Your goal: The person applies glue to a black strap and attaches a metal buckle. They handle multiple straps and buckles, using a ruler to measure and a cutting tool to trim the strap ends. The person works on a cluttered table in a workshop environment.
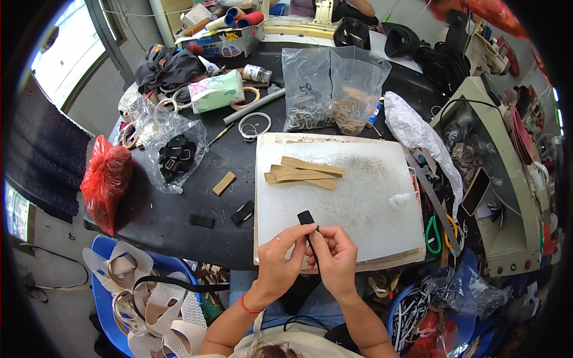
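Observation:
Over the near edge of a white work board (370,221), my left hand (279,261) and my right hand (336,259) meet, fingertips pinched together on a narrow black strap (305,218). Its flat, wider end sticks up past my fingers, and a thin length hangs down between my hands. Farther up the board lies a loose stack of tan strips (304,173). Left of the board, a short tan piece (224,183) and two short black pieces, one a folded band (202,221) and one a loop (243,212), rest on the black table.
Clear bags of metal buckles (307,113) stand behind the board. On the right are a white glue bottle (401,200), green-handled scissors (433,234) and a phone (476,192). A red bag (106,185) sits at left, above a blue basket (101,247) of beige straps.

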The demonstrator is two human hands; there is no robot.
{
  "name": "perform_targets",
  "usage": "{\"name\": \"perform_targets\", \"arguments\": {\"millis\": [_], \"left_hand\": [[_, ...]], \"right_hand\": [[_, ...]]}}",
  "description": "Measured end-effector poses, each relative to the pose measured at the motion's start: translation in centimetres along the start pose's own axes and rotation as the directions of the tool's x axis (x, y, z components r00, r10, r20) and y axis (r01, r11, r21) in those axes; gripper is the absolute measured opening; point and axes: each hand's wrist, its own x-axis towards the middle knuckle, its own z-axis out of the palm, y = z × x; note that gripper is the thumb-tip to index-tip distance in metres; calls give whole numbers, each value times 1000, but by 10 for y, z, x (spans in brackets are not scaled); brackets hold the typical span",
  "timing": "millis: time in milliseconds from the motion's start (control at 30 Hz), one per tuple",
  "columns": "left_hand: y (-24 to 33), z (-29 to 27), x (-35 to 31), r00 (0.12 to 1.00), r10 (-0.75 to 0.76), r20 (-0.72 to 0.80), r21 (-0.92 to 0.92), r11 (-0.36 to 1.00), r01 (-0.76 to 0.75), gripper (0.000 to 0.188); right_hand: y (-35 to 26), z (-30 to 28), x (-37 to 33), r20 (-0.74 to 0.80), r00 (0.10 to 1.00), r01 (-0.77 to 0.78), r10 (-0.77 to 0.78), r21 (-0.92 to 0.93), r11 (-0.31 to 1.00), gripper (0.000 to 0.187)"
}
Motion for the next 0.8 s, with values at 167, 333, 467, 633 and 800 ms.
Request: {"name": "perform_targets", "arguments": {"millis": [167, 333, 467, 633, 800], "left_hand": [[8, -12, 1, 965, -181, 189, -364, 900, 241, 24], [23, -28, 3, 895, -83, 439, -21, 994, 103, 20], [21, -30, -5, 894, -318, 316, -119, 921, 370, 32], [13, -55, 4, 698, -426, 575, -614, 340, 713, 39], [13, -18, -19, 908, -237, 345, -619, 669, 410, 57]], "right_hand": [[-2, -11, -5, 89, 992, 91, -89, -18, 996, 16], [-7, -34, 6, 285, 958, 52, -20, -108, 993, 17], [-16, -32, 1, 288, 953, -66, 97, -117, 991, 11], [-17, -26, -4, 201, 978, -70, 49, 104, 992, 10], [-7, -4, -5, 3, 1000, 19, -23, 450, 893, 13]]}}
